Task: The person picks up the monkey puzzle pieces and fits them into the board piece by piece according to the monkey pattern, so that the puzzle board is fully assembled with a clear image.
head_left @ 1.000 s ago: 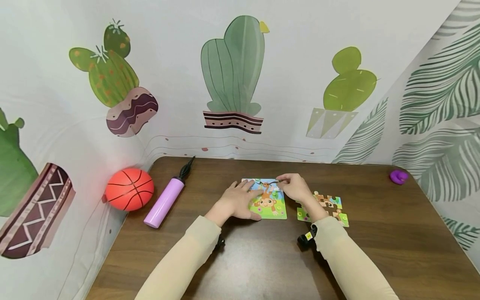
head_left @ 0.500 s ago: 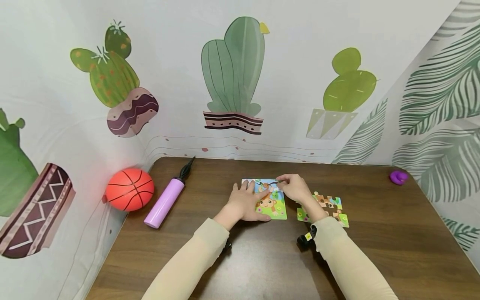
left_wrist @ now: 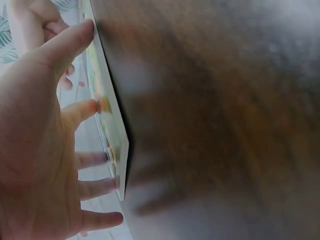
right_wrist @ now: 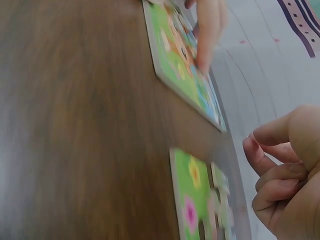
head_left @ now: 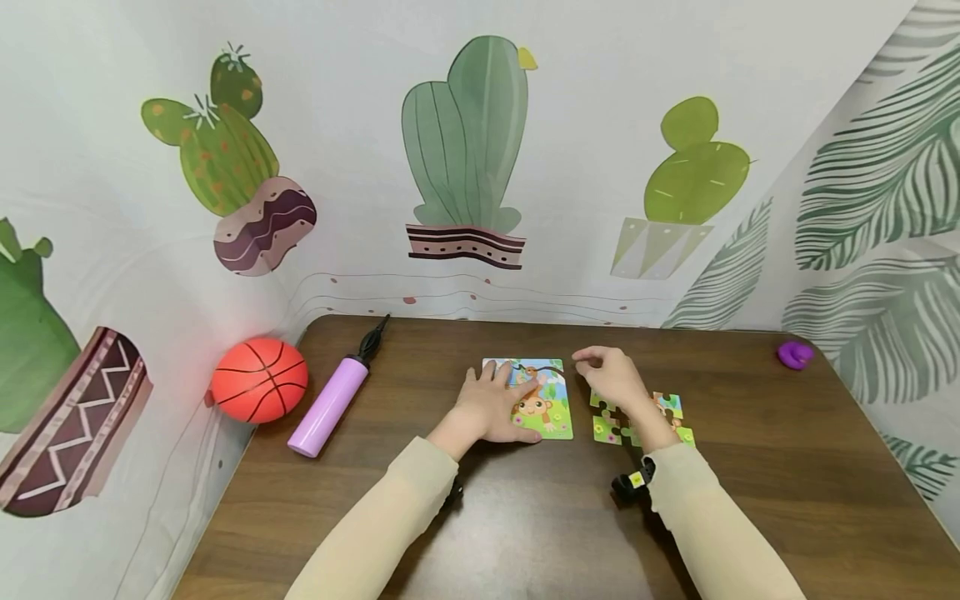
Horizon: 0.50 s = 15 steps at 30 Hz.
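My left hand (head_left: pixel 491 408) lies spread over a thin picture board (head_left: pixel 553 423) with a monkey printed on it, covering its left part. In the left wrist view, the straight fingertips and thumb reach the board's face (left_wrist: pixel 111 135). My right hand (head_left: pixel 617 382) hovers between the board and a group of jigsaw puzzle pieces (head_left: pixel 606 430), its wrist hiding some of them. Seen from the right wrist, this hand (right_wrist: pixel 287 170) has thumb and forefinger close together, the other fingers loosely bent, and nothing between them. Flower-printed pieces (right_wrist: pixel 189 187) lie below it, with gaps among them.
A pink hand pump (head_left: pixel 330 404) with a black nozzle lies on the brown table (head_left: pixel 525 517) to the left. Beside it is an orange basketball (head_left: pixel 259 380). A small purple toy (head_left: pixel 795 355) sits near the far right corner. A cactus-print cloth (head_left: pixel 570 167) rises behind the table.
My right hand has left the board's upper right corner and moved right, uncovering that corner. My left hand shifted slightly right on the board, its fingers spreading, then stayed still.
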Each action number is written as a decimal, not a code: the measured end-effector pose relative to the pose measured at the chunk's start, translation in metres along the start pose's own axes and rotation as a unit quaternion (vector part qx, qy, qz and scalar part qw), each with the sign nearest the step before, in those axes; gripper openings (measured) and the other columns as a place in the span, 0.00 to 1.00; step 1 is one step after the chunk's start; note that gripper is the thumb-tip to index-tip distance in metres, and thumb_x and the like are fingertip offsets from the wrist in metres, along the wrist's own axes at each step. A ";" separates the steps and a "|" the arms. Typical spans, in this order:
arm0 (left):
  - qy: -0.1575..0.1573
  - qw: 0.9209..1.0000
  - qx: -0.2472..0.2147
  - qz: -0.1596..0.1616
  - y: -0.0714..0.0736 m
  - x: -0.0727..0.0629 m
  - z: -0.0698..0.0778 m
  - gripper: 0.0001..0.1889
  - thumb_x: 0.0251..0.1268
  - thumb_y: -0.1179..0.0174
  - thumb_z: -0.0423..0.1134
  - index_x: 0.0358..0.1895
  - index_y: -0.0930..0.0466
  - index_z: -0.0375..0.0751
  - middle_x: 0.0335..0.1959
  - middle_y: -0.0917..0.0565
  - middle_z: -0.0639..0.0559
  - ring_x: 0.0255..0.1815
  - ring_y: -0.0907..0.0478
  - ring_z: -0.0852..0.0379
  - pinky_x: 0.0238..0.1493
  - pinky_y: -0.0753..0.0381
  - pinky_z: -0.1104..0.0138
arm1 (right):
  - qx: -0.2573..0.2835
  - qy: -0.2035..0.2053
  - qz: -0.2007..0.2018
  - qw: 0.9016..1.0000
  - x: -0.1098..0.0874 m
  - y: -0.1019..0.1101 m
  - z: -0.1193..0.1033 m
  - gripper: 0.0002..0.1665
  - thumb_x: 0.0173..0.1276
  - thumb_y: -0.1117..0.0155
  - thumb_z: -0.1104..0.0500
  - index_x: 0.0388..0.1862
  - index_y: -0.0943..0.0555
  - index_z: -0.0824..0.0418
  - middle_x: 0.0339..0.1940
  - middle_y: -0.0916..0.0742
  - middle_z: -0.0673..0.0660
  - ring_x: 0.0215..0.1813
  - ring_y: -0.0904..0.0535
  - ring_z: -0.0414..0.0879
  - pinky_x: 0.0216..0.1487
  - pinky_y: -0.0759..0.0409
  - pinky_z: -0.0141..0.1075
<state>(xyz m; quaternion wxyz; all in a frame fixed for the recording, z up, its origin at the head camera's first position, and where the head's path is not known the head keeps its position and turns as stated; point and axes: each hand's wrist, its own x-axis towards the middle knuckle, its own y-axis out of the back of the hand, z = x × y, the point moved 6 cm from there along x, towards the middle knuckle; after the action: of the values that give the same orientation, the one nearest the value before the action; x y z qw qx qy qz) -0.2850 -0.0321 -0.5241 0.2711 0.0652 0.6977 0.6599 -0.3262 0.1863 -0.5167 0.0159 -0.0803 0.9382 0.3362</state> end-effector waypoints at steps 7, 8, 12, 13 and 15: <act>-0.034 0.999 -0.008 0.015 0.000 0.002 0.005 0.53 0.59 0.51 0.84 0.85 0.50 0.66 0.86 0.54 0.56 0.85 0.55 0.50 0.78 0.50 0.41 | -0.019 -0.022 0.011 1.000 -0.023 0.020 0.021 0.20 0.80 0.44 0.56 0.63 0.17 0.61 0.33 0.12 0.59 0.13 0.38 0.42 0.16 0.35 0.37; -0.036 0.999 -0.009 0.016 0.000 0.002 0.006 0.53 0.59 0.50 0.84 0.85 0.49 0.66 0.86 0.53 0.55 0.85 0.55 0.49 0.78 0.48 0.42 | -0.020 -0.024 0.011 0.999 -0.027 0.023 0.023 0.20 0.80 0.44 0.56 0.64 0.17 0.62 0.33 0.12 0.59 0.13 0.37 0.43 0.15 0.35 0.37; -0.037 0.999 -0.003 0.020 0.001 0.004 0.007 0.53 0.59 0.50 0.84 0.85 0.49 0.67 0.86 0.51 0.55 0.85 0.53 0.47 0.77 0.42 0.44 | -0.036 -0.028 0.021 0.999 -0.040 0.030 0.029 0.19 0.78 0.40 0.56 0.62 0.17 0.63 0.40 0.13 0.61 0.16 0.33 0.45 0.18 0.30 0.39; -0.035 0.999 0.000 0.021 0.000 0.005 0.007 0.52 0.59 0.50 0.84 0.85 0.50 0.67 0.86 0.51 0.55 0.84 0.53 0.47 0.77 0.42 0.44 | -0.042 -0.029 0.022 0.998 -0.043 0.031 0.030 0.19 0.77 0.38 0.55 0.61 0.17 0.63 0.42 0.14 0.61 0.18 0.30 0.45 0.20 0.28 0.40; -0.033 0.999 0.002 0.020 0.000 0.007 0.008 0.52 0.58 0.50 0.84 0.85 0.50 0.69 0.86 0.51 0.55 0.84 0.52 0.46 0.77 0.42 0.43 | -0.056 -0.033 0.024 0.998 -0.047 0.032 0.032 0.21 0.76 0.35 0.52 0.60 0.17 0.64 0.47 0.14 0.60 0.21 0.26 0.46 0.26 0.26 0.41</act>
<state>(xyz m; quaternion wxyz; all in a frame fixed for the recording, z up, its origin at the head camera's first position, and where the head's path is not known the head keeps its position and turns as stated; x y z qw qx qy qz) -0.2870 -0.0222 -0.5261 0.2807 0.1012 0.6882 0.6614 -0.2857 0.2373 -0.5177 0.0341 -0.0479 0.9186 0.3909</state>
